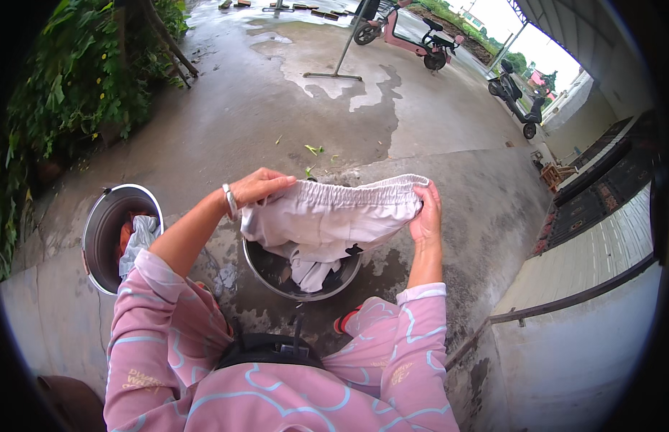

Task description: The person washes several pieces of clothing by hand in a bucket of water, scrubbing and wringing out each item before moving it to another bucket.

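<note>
A pale pinkish-white garment with a gathered elastic waistband, seemingly a pair of trousers, is stretched between my hands. My left hand grips one end of the waistband, fingers closed over its upper edge; a light bracelet circles that wrist. At the other end, my right hand has its thumb and fingers closed on the cloth. The lower part hangs down into a round metal basin on the ground in front of me. The trousers hide the basin's far side.
To my left stands a metal bucket with grey and orange cloth inside. Leafy plants grow beyond it. A metal stand, a pink scooter and a black scooter are farther off. A low wall runs along my right.
</note>
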A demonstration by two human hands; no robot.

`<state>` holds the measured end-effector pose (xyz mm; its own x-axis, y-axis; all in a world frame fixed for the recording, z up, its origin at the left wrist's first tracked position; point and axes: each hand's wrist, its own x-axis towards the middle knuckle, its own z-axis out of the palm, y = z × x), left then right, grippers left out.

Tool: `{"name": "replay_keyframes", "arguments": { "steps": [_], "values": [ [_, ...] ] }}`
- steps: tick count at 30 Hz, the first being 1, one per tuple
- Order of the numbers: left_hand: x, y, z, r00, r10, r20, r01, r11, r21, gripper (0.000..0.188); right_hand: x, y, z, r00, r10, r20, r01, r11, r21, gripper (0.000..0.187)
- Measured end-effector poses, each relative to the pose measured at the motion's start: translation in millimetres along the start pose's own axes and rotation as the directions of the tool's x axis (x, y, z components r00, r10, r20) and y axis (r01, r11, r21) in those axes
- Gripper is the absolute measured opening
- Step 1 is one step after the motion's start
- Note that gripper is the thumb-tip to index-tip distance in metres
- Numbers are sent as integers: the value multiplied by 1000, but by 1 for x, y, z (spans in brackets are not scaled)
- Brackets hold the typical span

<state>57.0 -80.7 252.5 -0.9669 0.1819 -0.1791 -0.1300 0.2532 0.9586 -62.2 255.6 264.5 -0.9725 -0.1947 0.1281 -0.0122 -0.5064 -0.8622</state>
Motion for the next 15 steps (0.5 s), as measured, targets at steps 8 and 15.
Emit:
{"name": "replay_keyframes", "arguments": {
  "steps": [8,15],
  "values": [
    [-14,-11,9,999,-28,30,30,997,-67,42,-12,1,-20,999,21,34,-22,999,38,20],
    [-26,-32,4,980,80,181,-59,991,-122,47,-34,8,-1,978,167,124,-174,983,50,10]
  ]
}}
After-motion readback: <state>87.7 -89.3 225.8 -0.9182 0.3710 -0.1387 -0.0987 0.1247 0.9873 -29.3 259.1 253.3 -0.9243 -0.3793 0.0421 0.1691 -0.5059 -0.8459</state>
